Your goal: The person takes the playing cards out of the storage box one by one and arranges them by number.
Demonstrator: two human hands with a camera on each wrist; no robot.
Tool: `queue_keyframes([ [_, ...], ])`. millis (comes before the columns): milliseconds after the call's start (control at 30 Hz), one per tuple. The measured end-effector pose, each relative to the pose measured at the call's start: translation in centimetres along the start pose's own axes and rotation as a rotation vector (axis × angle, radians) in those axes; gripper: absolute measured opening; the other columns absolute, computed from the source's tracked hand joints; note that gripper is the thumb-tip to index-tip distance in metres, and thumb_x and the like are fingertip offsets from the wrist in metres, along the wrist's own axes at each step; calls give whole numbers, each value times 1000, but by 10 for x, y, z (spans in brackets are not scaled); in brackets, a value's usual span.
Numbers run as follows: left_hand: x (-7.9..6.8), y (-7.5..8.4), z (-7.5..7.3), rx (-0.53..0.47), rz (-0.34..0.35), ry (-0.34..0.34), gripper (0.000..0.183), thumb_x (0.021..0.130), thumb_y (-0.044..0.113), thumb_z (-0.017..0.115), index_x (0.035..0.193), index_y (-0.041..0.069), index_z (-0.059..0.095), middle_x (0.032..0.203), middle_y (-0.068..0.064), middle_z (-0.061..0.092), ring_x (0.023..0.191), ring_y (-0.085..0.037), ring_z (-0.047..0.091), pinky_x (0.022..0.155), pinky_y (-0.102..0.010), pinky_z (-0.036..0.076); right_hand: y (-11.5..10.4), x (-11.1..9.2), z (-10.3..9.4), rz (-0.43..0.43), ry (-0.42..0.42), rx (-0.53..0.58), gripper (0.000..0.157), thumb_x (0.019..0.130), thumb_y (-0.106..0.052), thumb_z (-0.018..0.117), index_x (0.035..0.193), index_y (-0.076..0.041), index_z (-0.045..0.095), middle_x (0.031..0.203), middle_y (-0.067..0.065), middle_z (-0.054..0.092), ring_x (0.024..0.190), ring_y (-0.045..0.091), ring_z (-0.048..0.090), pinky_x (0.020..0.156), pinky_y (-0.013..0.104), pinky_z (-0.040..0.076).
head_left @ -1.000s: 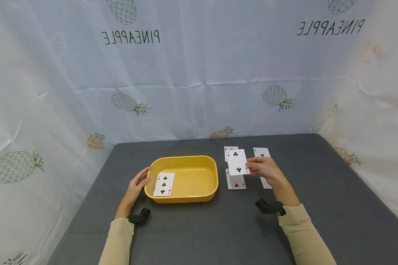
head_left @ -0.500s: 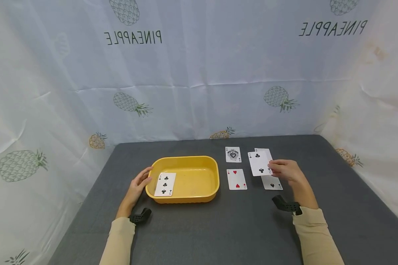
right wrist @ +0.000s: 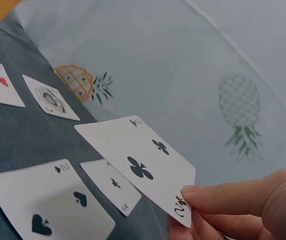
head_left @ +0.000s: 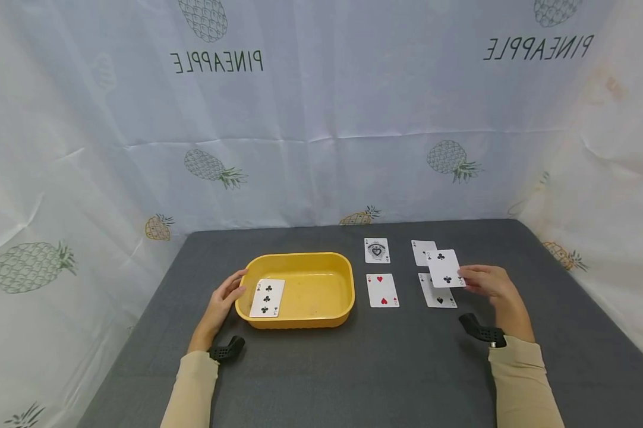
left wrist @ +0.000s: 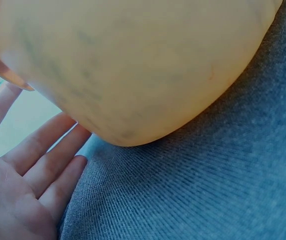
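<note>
My right hand [head_left: 489, 282] pinches the two of clubs card [head_left: 441, 266] by its lower right corner, thumb on its face. That card is tilted above the table and overlaps, in the head view, the two of spades [head_left: 438, 297] and an ace with a small black pip [head_left: 422, 249]. Both of those lie face up; the right wrist view shows the two of spades [right wrist: 53, 205] more fully. My left hand [head_left: 218, 310] touches the left end of the yellow tray [head_left: 295, 323], its fingers [left wrist: 53, 170] nearly straight against the wall. The three of clubs [head_left: 267, 298] lies inside the tray.
Between the tray and the right-hand cards lie an ace with an ornate emblem [head_left: 377, 251] and the two of hearts [head_left: 383, 290]. A dark grey cloth covers the table [head_left: 327, 380]. A white curtain [head_left: 311, 178] with pineapple prints stands behind it.
My right hand has carried the two of clubs rightward, from over the ornate ace and two of hearts to over the right pair of cards. My left hand and the tray stay put.
</note>
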State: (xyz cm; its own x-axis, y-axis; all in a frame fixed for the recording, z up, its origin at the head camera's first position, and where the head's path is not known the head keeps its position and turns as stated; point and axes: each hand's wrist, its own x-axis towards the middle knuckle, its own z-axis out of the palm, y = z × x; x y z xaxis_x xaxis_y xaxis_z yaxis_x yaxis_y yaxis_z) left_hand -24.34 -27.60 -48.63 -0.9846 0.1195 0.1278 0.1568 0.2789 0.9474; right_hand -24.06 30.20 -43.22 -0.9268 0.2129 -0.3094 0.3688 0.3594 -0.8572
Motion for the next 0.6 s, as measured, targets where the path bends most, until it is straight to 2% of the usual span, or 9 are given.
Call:
queue_keyframes([
  [233,1,-1,-1,14,-19,-9,50,101,21,50,147,5,37,147,-28,42,110,19,48,89,-2,39,17,3,-17,70,46,12,57,93,-20,61,137,13,44,78,-16,58,69,-3,55,66,19,53],
  [300,1,-1,0,10,-21,-4,50,100,22,51,146,6,38,147,-26,43,110,20,48,89,-2,38,22,2,-23,86,55,40,58,92,-20,63,137,12,45,74,-19,56,68,-3,55,66,19,54],
  [433,0,-1,-1,12,-16,-3,51,100,23,51,147,6,38,147,-26,43,109,22,47,90,-1,37,30,-2,-35,103,39,54,61,92,-21,62,140,10,41,75,-24,52,70,-4,54,68,19,53],
  [600,0,-2,-1,12,-17,-4,50,101,23,50,147,6,38,147,-26,43,108,22,47,90,-1,38,38,-1,-44,168,100,135,66,85,-17,70,138,12,43,68,-21,53,65,-2,55,63,21,53],
])
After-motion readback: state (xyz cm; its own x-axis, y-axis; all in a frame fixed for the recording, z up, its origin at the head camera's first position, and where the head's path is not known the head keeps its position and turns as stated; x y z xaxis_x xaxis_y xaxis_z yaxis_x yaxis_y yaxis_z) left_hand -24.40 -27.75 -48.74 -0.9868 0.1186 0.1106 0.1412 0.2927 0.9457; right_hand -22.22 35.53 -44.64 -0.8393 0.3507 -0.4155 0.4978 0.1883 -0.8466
